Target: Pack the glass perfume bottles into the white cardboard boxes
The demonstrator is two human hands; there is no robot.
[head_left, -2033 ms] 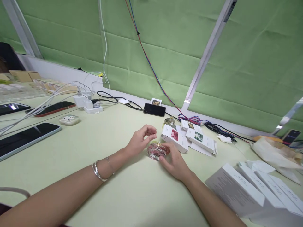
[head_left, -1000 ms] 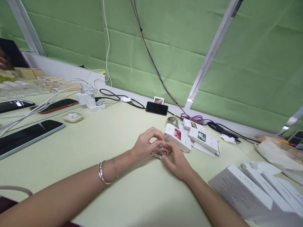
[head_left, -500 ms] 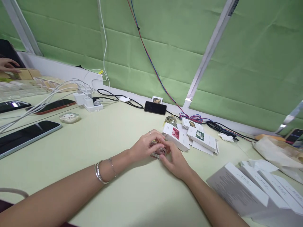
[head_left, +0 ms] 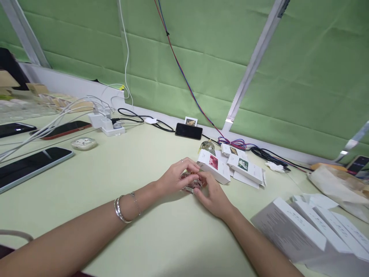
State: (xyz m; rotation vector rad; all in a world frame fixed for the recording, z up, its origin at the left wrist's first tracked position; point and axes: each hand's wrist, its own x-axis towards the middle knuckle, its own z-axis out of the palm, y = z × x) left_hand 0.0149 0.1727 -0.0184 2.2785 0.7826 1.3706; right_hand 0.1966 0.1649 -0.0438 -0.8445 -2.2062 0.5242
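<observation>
My left hand (head_left: 174, 176) and my right hand (head_left: 213, 195) meet over a small clear, glass-like piece with pinkish-red contents (head_left: 191, 187). Fingers of both hands curl round it, hiding much of its shape. It is on or just above the pale table. Right behind the hands lies a white box with a red picture (head_left: 213, 164). A rounded clear piece with a gold-coloured top and a yellow tie (head_left: 207, 146) rests behind that box. To its right are a white box with a green and white flower picture (head_left: 245, 167) and a smaller white box (head_left: 233, 150).
White boxes (head_left: 300, 231) lean in a row at the lower right. A black phone (head_left: 188, 131) stands near the back wall. At left lie a large phone (head_left: 34, 167), a white case (head_left: 84, 143) and a power strip with cables (head_left: 113, 130).
My hands stay on the clear piece, with only slight finger movement. At the far left, another person's hand has gone from view and a tan box now shows there.
</observation>
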